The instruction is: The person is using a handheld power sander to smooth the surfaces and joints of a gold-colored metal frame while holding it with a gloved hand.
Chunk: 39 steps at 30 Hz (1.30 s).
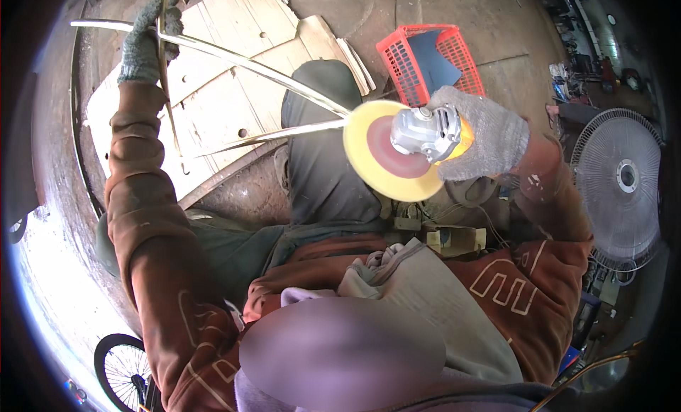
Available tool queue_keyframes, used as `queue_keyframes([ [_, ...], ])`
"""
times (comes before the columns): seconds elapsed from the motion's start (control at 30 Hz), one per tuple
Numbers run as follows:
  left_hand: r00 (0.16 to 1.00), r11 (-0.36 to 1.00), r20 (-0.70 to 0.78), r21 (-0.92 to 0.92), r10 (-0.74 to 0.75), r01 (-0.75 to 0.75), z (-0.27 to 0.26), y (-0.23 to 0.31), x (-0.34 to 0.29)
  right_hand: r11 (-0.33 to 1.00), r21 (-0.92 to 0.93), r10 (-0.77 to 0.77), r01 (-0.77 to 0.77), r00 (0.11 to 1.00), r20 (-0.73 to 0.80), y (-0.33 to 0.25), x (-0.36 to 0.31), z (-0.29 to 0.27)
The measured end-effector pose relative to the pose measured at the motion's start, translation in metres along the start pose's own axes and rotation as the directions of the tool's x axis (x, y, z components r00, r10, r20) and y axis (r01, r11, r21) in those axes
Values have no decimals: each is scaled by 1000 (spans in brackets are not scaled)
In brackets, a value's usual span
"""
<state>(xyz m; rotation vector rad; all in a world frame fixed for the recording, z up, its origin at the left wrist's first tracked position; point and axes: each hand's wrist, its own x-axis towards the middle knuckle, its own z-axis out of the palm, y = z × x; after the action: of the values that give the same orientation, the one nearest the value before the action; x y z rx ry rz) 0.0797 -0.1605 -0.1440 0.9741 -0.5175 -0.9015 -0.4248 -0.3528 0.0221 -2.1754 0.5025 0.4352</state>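
My left hand point(147, 45), in a grey knit glove, is closed around a shiny metal frame point(241, 60) made of thin joined bars, at the upper left. Two of its bars run right across my knee and meet near the rim of a yellow disc point(369, 157). That disc, with a reddish-brown middle, is fitted to an angle grinder point(425, 132) with a silver head and a yellow body. Gloved too, my right hand point(489, 135) grips the grinder's body. The disc's edge overlaps the corner of the bars; whether they touch I cannot tell.
Pale wooden boards point(213, 93) lie beneath the frame. Beyond the grinder stands a red plastic basket point(408, 64) with a blue sheet inside. A large round fan point(624, 178) is at the right, a small cardboard box point(454, 240) below the grinder, and a bicycle wheel point(124, 369) at lower left.
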Motion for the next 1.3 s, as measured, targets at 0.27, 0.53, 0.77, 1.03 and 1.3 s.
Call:
queue_keyframes([
  [0.27,978,993,-205,101,-35,56,-5,1,-3,974,-227,12,-10,1000,7,-15,0,1],
  [0.53,996,994,-85,-103,15,-24,-3,0,2,997,76,1,-1,1000,-9,11,-2,9],
  [0.77,988,998,-146,-19,55,-59,9,0,-3,972,220,73,-77,997,27,24,-3,8],
  [1.03,991,997,-122,-48,60,-67,7,-1,-5,985,171,37,-40,999,20,27,1,5],
  [1.3,979,996,-187,7,85,-85,18,3,-11,991,132,16,-19,1000,25,4,11,4],
])
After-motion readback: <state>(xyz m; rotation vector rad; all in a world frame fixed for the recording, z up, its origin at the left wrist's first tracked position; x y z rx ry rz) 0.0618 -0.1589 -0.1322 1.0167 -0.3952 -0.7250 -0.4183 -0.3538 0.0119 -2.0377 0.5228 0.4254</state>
